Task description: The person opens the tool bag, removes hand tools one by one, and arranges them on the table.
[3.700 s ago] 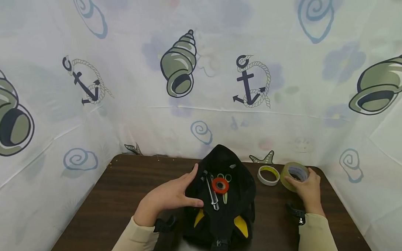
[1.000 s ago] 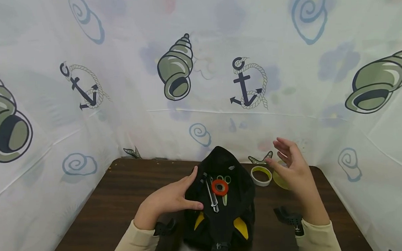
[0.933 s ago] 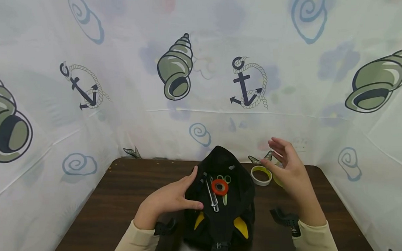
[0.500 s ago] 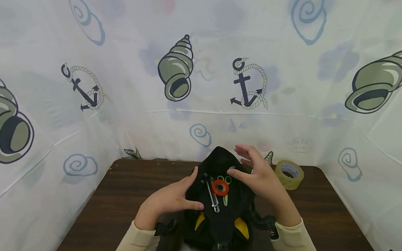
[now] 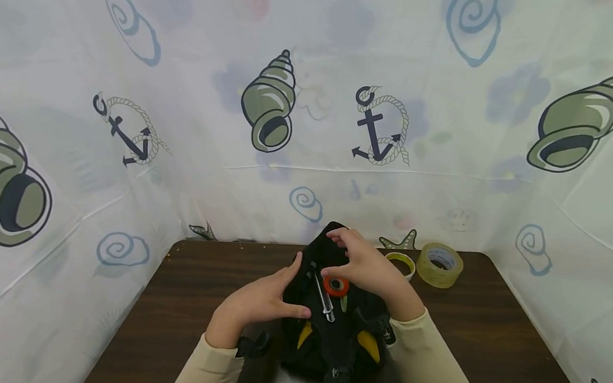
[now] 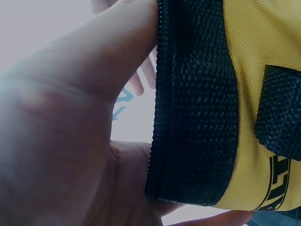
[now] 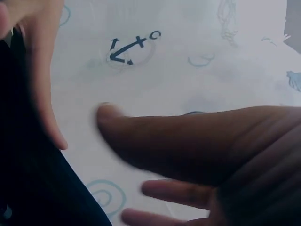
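A black-and-yellow zip bag (image 5: 302,358) lies open on the table, and its zip edge (image 6: 162,103) fills the left wrist view. My left hand (image 5: 255,306) holds the bag's left rim, thumb over the opening and some fingers hidden. Above the opening hovers my right hand (image 5: 370,268), thumb and fingers apart, with nothing between them. Below it show a red tape roll (image 5: 335,287), a box cutter (image 5: 324,298) and part of the scissors (image 5: 343,303). In the right wrist view, the right thumb (image 7: 160,141) is blurred.
To the bag's right stand a clear packing tape roll (image 5: 441,274) and a white-and-yellow tape roll (image 5: 409,265), partly behind the right hand. The brown table (image 5: 188,291) ends against a patterned cloth (image 5: 210,178) at the back and sides.
My right hand has let go of the packing tape and moved left to above the bag's opening. The packing tape stays on the table. My left hand keeps its place on the bag.
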`<act>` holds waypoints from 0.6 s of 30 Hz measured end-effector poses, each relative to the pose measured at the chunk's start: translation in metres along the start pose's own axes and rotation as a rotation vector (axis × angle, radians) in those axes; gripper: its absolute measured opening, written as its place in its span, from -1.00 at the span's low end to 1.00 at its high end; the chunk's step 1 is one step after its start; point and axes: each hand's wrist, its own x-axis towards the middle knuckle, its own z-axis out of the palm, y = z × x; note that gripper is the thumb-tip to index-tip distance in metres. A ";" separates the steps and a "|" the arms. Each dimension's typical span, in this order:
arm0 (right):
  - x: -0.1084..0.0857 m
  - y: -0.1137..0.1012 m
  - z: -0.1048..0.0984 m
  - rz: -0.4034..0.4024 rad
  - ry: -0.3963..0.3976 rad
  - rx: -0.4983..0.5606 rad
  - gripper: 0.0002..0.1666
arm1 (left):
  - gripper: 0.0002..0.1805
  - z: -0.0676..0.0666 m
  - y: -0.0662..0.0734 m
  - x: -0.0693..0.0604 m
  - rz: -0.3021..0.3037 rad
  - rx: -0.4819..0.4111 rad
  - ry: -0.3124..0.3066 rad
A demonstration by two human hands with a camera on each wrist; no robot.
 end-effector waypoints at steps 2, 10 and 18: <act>0.004 -0.002 0.001 0.048 -0.036 -0.047 -0.09 | 0.36 0.000 0.000 0.000 0.003 0.003 -0.001; 0.028 0.003 0.011 0.160 -0.138 -0.211 -0.15 | 0.35 -0.001 0.000 -0.001 0.012 -0.005 -0.007; 0.047 0.029 0.029 0.257 -0.181 -0.262 -0.08 | 0.35 -0.002 0.002 -0.002 0.012 -0.012 -0.015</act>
